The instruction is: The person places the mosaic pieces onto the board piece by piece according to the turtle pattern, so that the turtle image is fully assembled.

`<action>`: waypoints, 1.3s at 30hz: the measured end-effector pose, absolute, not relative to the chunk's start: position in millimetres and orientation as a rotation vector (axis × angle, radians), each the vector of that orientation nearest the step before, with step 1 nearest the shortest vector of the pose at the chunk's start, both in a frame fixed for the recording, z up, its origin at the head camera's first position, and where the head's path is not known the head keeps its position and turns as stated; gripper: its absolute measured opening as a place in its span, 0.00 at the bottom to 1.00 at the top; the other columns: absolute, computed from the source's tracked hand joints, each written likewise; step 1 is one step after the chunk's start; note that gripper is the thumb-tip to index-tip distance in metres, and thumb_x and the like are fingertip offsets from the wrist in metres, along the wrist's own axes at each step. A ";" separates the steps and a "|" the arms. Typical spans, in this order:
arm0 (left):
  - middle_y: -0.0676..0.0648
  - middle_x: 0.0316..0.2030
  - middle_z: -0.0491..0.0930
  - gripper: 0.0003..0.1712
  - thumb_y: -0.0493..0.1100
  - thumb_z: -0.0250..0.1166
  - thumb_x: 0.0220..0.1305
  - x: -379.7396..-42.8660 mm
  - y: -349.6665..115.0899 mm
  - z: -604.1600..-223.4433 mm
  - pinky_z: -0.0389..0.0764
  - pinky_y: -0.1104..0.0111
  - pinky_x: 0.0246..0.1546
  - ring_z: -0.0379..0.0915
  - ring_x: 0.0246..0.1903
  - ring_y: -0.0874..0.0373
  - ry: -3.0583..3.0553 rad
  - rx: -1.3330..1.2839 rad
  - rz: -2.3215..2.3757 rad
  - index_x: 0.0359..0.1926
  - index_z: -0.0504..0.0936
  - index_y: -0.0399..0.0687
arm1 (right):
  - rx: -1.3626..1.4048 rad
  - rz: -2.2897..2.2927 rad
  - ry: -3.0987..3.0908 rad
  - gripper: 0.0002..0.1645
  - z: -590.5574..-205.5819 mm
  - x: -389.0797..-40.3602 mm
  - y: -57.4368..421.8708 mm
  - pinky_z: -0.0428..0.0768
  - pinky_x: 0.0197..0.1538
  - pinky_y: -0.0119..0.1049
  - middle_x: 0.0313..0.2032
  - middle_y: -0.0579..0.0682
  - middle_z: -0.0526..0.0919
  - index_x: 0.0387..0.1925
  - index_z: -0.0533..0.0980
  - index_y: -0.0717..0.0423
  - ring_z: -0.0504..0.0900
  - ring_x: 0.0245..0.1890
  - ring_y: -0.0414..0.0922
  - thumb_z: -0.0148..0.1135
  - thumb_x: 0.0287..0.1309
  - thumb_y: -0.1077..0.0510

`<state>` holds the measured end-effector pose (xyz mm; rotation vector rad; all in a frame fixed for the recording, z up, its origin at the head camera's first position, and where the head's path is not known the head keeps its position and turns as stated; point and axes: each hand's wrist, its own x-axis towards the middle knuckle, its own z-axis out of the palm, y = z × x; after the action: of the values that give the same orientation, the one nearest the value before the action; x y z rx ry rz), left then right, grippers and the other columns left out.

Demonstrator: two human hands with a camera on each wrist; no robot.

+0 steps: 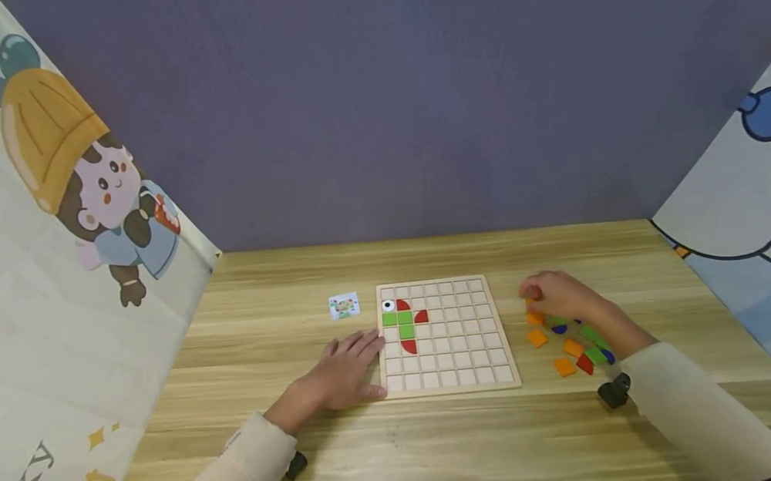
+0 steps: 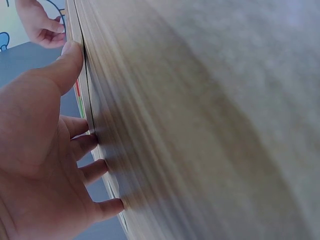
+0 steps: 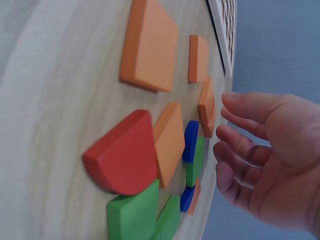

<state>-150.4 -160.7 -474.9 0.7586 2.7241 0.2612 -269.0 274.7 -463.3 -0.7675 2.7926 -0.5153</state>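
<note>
On the wood-grained surface (image 1: 393,460) lay a pale gridded board (image 1: 468,352) bearing green squares (image 1: 406,332); the left hand (image 1: 348,372), grip wide, touched its edge; the right hand (image 1: 558,295), loosely curled, empty, hovered near flat orange tiles (image 1: 537,337).

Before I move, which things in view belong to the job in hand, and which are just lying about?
In the job, by the look of it:
gridded board, left hand at its edge
coloured pieces set on it
loose pieces by the right hand
picture card, probably for reference

Seemingly just surroundings:
cartoon figure
back wall
</note>
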 end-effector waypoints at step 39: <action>0.45 0.81 0.50 0.51 0.69 0.59 0.68 -150.3 -160.0 -474.9 0.56 0.33 0.71 0.48 0.79 0.38 2.730 0.760 0.257 0.81 0.53 0.48 | -0.646 -0.553 2.794 0.04 -458.2 -267.0 275.1 0.80 0.37 0.41 0.36 0.50 0.87 0.41 0.82 0.51 0.82 0.33 0.43 0.65 0.68 0.58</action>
<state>-150.3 -160.0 -474.9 0.7596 2.7301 0.2566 -267.0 275.1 -458.2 -0.6461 2.7941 -0.5531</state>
